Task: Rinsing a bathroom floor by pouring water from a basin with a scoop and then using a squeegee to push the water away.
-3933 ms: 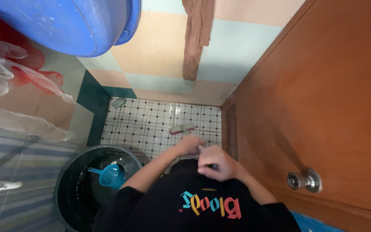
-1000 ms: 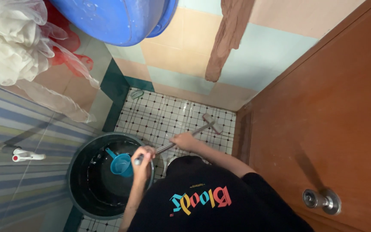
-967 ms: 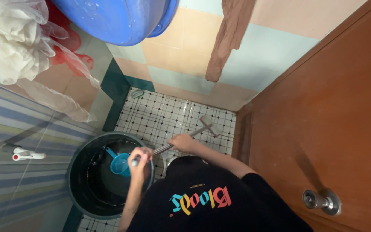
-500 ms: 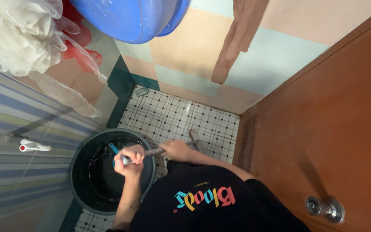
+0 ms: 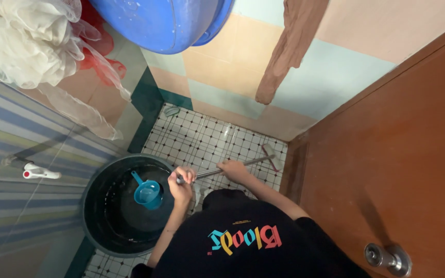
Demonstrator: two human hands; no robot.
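While the long-handled floor brush [image 5: 233, 168] lies at a shallow slant over the tiled floor [image 5: 197, 139], its long axis runs from the dark bucket's rim out toward the wooden door [image 5: 387, 154], with the head pointing that way and slightly up the picture. The left hand [image 5: 182, 184] is curled into a tight fist round the grey metal handle's near end, just above the rim of the bucket [image 5: 95, 216]; the right hand [image 5: 234, 169] is wrapped closed round the shaft farther along, roughly at its middle. The brush head [image 5: 270, 157] is a short, flat, pale bar set crosswise to the handle, resting on the floor close to the edge where the tiles meet the door, near the far corner. The handle is thin, straight and shiny. The floor is made of small white glossy squares with dark dots at their corners and looks wet, catching a streak of light. The bucket is round, black and smooth, standing at the floor's left edge against a striped wall, and a teal plastic dipper [image 5: 148, 193] with a short handle sits inside it. A white tap [image 5: 39, 173] juts from that wall. Above hang a blue plastic basin [image 5: 166, 20], a bundle of white netting [image 5: 27, 46], and a limp brown cloth [image 5: 289, 46] against the pastel wall tiles. A round metal doorknob [image 5: 387, 257] shows low on the door.
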